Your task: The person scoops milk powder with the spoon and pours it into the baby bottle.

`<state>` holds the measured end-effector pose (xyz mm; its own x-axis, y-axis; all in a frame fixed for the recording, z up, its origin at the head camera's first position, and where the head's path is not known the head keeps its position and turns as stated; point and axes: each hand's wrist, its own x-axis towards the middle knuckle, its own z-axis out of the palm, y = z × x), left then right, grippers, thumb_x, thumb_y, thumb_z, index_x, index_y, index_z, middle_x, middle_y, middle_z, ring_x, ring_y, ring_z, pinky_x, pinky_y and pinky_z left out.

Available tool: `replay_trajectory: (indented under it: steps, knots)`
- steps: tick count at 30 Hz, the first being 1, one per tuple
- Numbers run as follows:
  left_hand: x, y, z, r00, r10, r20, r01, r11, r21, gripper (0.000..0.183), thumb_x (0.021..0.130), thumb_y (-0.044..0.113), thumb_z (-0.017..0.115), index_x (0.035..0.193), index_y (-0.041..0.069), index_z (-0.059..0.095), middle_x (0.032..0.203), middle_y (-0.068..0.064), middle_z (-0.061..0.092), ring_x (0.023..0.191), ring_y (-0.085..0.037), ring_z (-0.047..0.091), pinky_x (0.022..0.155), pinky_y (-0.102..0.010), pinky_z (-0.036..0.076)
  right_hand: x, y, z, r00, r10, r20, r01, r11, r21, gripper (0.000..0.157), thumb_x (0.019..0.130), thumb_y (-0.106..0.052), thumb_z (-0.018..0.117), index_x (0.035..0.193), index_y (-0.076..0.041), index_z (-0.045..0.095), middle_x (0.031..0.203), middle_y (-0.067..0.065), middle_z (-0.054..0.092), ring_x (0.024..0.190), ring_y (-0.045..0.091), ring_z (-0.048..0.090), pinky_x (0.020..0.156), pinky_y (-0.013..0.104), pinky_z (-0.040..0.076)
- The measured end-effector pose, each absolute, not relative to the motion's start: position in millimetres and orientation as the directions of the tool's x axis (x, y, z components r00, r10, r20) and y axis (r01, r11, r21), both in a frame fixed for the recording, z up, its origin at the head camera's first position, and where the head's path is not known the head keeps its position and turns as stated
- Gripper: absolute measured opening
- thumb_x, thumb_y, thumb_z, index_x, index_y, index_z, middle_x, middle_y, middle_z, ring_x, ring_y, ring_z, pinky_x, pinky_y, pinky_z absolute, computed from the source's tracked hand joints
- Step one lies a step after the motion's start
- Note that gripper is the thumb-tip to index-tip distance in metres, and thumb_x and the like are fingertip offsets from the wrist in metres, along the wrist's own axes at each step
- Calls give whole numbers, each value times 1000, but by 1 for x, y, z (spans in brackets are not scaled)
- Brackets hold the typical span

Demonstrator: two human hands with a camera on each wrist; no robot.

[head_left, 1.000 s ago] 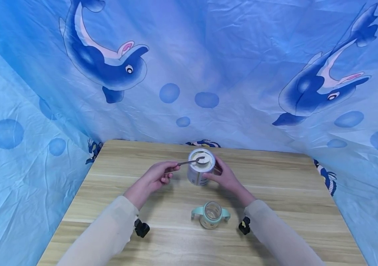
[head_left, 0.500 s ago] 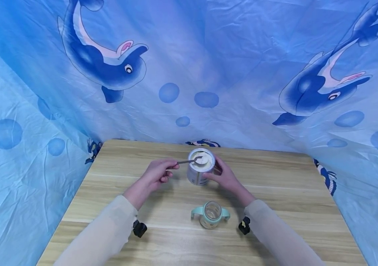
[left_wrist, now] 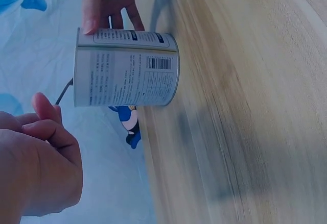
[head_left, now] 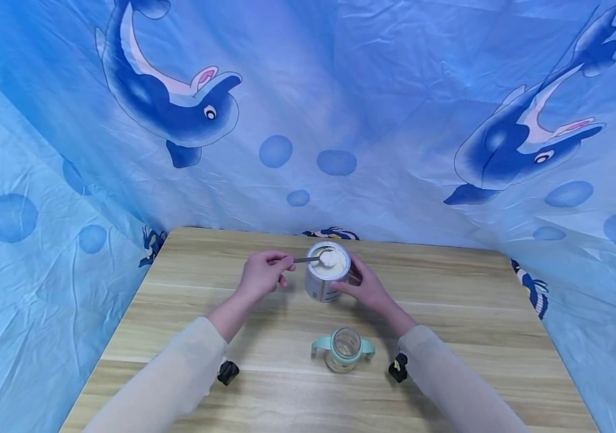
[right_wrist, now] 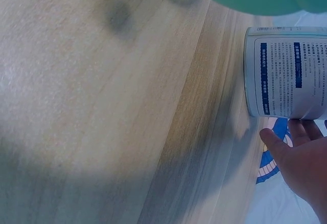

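A spoon [head_left: 307, 260] with a dark handle is pinched in my left hand [head_left: 263, 274]. Its bowl carries a white heap of powder at the mouth of a lidless can [head_left: 317, 290]. White powder [head_left: 338, 269] fills the can near the rim. From the right, my right hand [head_left: 369, 291] grips the can, thumb in front and fingers behind. Printed text and a barcode show on the can [left_wrist: 127, 71] in the left wrist view, where only a short piece of the spoon handle [left_wrist: 64, 91] shows. The right hand [right_wrist: 301, 160] touches the can's side in the right wrist view.
A clear cup [head_left: 343, 362] with two mint-green handles stands nearer on the wooden table [head_left: 438, 288], between the forearms. Blue dolphin-print cloth [head_left: 384, 96] hangs behind the table and along its sides.
The left hand has risen and turned slightly, moving a little away across the table. The spoon's bowl, bare-looking earlier, now carries a white heap. The right hand and can stay put.
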<state>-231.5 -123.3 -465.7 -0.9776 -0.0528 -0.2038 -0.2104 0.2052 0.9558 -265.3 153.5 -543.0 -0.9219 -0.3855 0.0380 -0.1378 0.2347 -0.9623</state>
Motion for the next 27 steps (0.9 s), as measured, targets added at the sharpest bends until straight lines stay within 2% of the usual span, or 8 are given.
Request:
replay_trajectory:
  steps: [7,11,17,27]
  knots:
    - [-230,-117,-463,-992,-46,-118,-126,314,941,17,103,18,73,113,5,79,93,-7,79,53,-15,64,47,-20,42,-266,153,-544,-921,-387,40,-142,239,-960,87,95,-13,83,167,-13,34,165,18,44,153,39,41,122,55,42]
    - [-231,-117,-463,-995,-32,-96,-101,358,928,17,103,17,73,112,5,80,93,-11,79,52,-16,63,48,-21,44,-265,153,-543,-921,-387,44,-146,237,-960,87,95,-13,84,167,-12,35,165,18,45,153,39,41,122,55,42]
    - [-231,-117,-465,-991,-13,-132,-128,341,931,16,103,16,73,113,5,79,94,-13,79,54,-17,62,48,-20,42,-265,153,-544,-922,-385,38,-139,239,-961,85,95,-13,84,166,-14,37,164,16,47,153,36,42,123,53,42]
    - [-231,-115,-465,-984,3,-176,-165,326,931,17,103,16,74,114,6,80,90,-10,78,53,-13,59,49,-20,43,-266,153,-546,-920,-388,56,-157,234,-960,85,96,-12,83,167,-13,35,163,18,47,152,39,43,121,56,43]
